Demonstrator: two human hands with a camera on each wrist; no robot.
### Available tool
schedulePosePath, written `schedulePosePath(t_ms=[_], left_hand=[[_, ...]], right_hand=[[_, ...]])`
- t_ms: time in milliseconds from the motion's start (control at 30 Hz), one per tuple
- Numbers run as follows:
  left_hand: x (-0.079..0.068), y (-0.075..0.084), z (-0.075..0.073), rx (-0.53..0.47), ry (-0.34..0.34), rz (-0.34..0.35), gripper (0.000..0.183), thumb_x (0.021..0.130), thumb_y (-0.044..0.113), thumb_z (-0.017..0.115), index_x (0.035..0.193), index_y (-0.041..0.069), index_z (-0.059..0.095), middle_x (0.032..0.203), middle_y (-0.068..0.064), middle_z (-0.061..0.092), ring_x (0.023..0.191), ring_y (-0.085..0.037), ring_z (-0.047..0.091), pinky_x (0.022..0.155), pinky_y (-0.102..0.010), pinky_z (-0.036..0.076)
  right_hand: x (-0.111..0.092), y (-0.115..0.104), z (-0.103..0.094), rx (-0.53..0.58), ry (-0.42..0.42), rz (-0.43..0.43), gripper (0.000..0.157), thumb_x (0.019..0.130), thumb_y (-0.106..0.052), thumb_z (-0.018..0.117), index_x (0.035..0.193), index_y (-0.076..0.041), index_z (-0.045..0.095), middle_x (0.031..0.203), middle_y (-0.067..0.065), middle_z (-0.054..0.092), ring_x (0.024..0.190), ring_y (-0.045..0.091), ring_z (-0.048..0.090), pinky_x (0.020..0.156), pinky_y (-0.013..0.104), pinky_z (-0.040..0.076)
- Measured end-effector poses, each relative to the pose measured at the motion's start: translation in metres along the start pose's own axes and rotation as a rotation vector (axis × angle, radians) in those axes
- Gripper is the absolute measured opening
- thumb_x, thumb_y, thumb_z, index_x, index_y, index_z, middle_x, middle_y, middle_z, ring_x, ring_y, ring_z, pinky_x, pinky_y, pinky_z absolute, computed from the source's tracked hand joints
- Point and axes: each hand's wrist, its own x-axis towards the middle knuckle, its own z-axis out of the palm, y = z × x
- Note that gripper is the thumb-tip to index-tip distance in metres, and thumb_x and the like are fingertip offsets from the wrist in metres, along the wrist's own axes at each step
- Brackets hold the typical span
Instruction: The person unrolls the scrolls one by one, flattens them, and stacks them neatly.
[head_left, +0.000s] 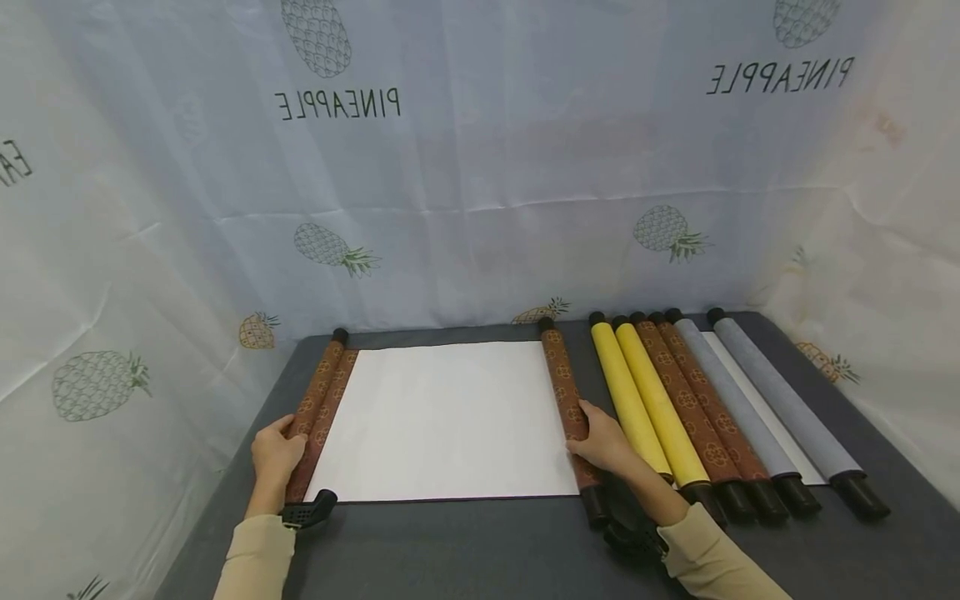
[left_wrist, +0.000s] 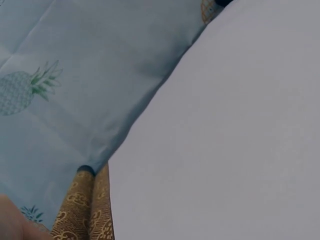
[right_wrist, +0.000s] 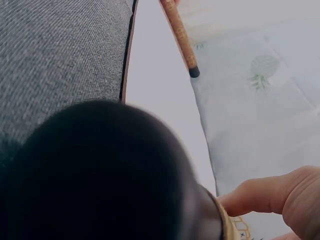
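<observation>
A brown-patterned hanging scroll lies partly unrolled on the dark table, its blank white paper (head_left: 442,425) spread between two rollers. My left hand (head_left: 277,454) grips the left roller (head_left: 322,375), next to a strip of brown patterned mounting (head_left: 335,396). At the other end, my right hand (head_left: 606,440) holds the right roller (head_left: 564,379) near its lower half, fingers and thumb around it. In the right wrist view, a black roller knob (right_wrist: 100,170) fills the front and my right thumb (right_wrist: 260,195) presses beside the patterned fabric.
Right of my right hand lie more scrolls side by side: yellow rollers (head_left: 633,400), brown rollers (head_left: 686,400) and grey rollers (head_left: 780,392) with a white strip showing. Pineapple-printed cloth (head_left: 480,167) hangs behind and along both sides. The grey table surface (head_left: 450,550) extends in front.
</observation>
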Motion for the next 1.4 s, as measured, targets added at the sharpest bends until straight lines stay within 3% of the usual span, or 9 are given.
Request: schedulePosePath(t_ms=[200,367,667,833,967,1167,1267,1400], left_hand=[[0.0019,-0.0033,-0.0017,0.016,-0.007,0.008,0.053,0.087,0.002,0.049,0.138,-0.011,0.042,0.134,-0.040,0.045,0.119,-0.055,0.047,0.096,-0.061,0.044],[0.0023,-0.0038,-0.0016,0.025,-0.007,0.012,0.053,0.087,0.003,0.048,0.138,-0.011,0.042,0.133,-0.040,0.046,0.118,-0.055,0.048,0.095,-0.061,0.044],[0.0020,-0.0050,-0.0014,0.025,-0.004,0.014,0.053,0.087,0.004,0.048,0.137,-0.012,0.043,0.133,-0.040,0.047,0.116,-0.055,0.049,0.095,-0.061,0.044],[0.0024,-0.0049,-0.0022,0.026,-0.007,0.015,0.053,0.087,0.004,0.049,0.137,-0.012,0.043,0.133,-0.040,0.046,0.117,-0.055,0.049,0.096,-0.061,0.044],[0.0029,-0.0045,-0.0027,0.025,-0.011,0.017,0.053,0.087,0.004,0.049,0.138,-0.012,0.042,0.133,-0.040,0.046,0.117,-0.055,0.048,0.096,-0.062,0.043],[0.0042,-0.0063,-0.0023,0.022,-0.018,0.019,0.053,0.088,0.004,0.049,0.138,-0.011,0.042,0.135,-0.040,0.044,0.120,-0.056,0.046,0.097,-0.062,0.042],[0.0044,-0.0070,-0.0021,0.021,-0.019,0.017,0.052,0.088,0.004,0.049,0.138,-0.011,0.042,0.135,-0.040,0.044,0.120,-0.055,0.046,0.098,-0.062,0.042],[0.0046,-0.0067,-0.0020,0.020,-0.019,0.016,0.052,0.089,0.004,0.050,0.138,-0.011,0.042,0.134,-0.040,0.045,0.119,-0.055,0.047,0.097,-0.062,0.043]], right_hand=[[-0.0027,-0.0043,-0.0058,0.013,0.004,0.004,0.073,0.078,-0.005,0.067,0.139,0.018,0.034,0.144,0.038,0.039,0.132,0.051,0.042,0.104,0.056,0.042],[-0.0030,-0.0051,-0.0090,0.031,-0.009,0.008,0.072,0.078,-0.002,0.064,0.140,0.016,0.034,0.146,0.037,0.037,0.130,0.048,0.045,0.094,0.049,0.047],[-0.0017,-0.0013,-0.0077,0.030,-0.010,-0.004,0.069,0.076,0.002,0.058,0.140,0.014,0.035,0.146,0.036,0.038,0.132,0.048,0.043,0.085,0.043,0.044],[-0.0023,-0.0015,-0.0084,0.043,-0.009,-0.015,0.068,0.075,0.004,0.055,0.140,0.013,0.036,0.146,0.036,0.037,0.116,0.041,0.051,0.076,0.036,0.040],[-0.0024,-0.0016,-0.0094,0.059,-0.007,-0.022,0.068,0.075,0.006,0.053,0.140,0.013,0.037,0.147,0.036,0.035,0.106,0.034,0.048,0.072,0.033,0.038],[-0.0028,-0.0001,-0.0101,0.070,-0.012,-0.032,0.067,0.075,0.008,0.051,0.140,0.014,0.037,0.149,0.036,0.032,0.119,0.042,0.048,0.074,0.034,0.039],[-0.0029,0.0010,-0.0100,0.063,-0.008,-0.045,0.066,0.075,0.008,0.052,0.139,0.014,0.037,0.149,0.036,0.032,0.131,0.049,0.042,0.076,0.035,0.039],[-0.0033,0.0010,-0.0105,0.062,0.000,-0.060,0.065,0.075,0.009,0.052,0.138,0.015,0.039,0.148,0.036,0.033,0.135,0.051,0.037,0.076,0.035,0.039]])
